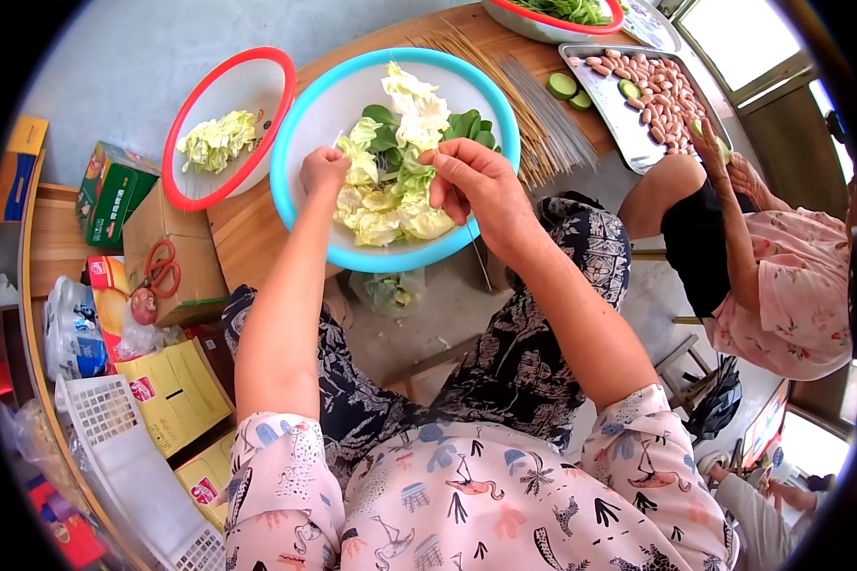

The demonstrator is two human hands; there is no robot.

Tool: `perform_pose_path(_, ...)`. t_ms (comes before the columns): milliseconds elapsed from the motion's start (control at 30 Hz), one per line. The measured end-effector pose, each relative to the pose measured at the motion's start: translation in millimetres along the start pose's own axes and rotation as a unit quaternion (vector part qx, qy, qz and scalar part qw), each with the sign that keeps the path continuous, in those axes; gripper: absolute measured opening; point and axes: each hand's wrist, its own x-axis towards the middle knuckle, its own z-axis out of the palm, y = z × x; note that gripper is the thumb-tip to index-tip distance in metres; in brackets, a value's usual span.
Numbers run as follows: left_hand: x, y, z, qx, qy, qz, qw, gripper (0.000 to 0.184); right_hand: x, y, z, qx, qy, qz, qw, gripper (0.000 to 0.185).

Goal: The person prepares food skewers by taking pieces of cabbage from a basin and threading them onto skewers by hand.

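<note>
The table point(233, 231) bears red-rimmed basins point(236, 90), skewers point(540, 128) — a tray point(605, 95).

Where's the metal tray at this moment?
The metal tray is at the upper right of the head view, just right of the cut green slices and across the skewers from the blue-rimmed basin.

Both hands at pale lettuce point(415, 195) over blue-rimmed basin point(390, 259).
Right hand point(476, 186) pinches leaves; left hand point(324, 169) curled closed at their edge, grip unclear; dark green leaves point(381, 133) in same basin. Red-rimmed basin point(248, 81) with cut lettuce point(217, 143) beside it, left. Thin sticks point(505, 71) on wooden table point(248, 233), right; metal tray point(619, 119) with small sausages point(671, 90) farther right. Seated co-worker point(790, 276) near tray. Red-handled scissors point(165, 276) by cardboard box point(176, 224).
</note>
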Motion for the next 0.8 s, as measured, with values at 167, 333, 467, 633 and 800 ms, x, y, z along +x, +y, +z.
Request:
perform_pose_path(167, -24.6, 22.4, -38.9, -0.334, -0.098, 0.027, 0.937, 0.018, -2.8, 1.8, 1.5, -0.004, -0.002, 0.001, 1.0, 0.017)
perform_pose_path(333, -57.0, 33.6, -89.7, -0.455, -0.164, 0.011, 0.875, 0.021, -1.2, 10.2, 6.7, -0.016, -0.017, 0.005, 1.0, 0.016)
perform_pose_path(467, -67.6, 31.2, -108.3, -0.495, -0.183, 0.015, 0.849, 0.018, 6.4, 18.7, 9.0, 0.031, 0.01, 0.0, 0.999, 0.012)
perform_pose_path(633, -63.4, 37.4, -92.1, -0.492, -0.153, -0.019, 0.857, 0.019, 12.3, 22.4, 6.8, 0.092, 0.037, -0.028, 0.995, 0.01)
perform_pose_path(800, -95.5, 83.2, -72.7, -0.453, -0.25, 0.021, 0.855, 0.02, 21.1, 21.3, 9.9, 0.088, 0.081, -0.018, 0.993, 0.012)
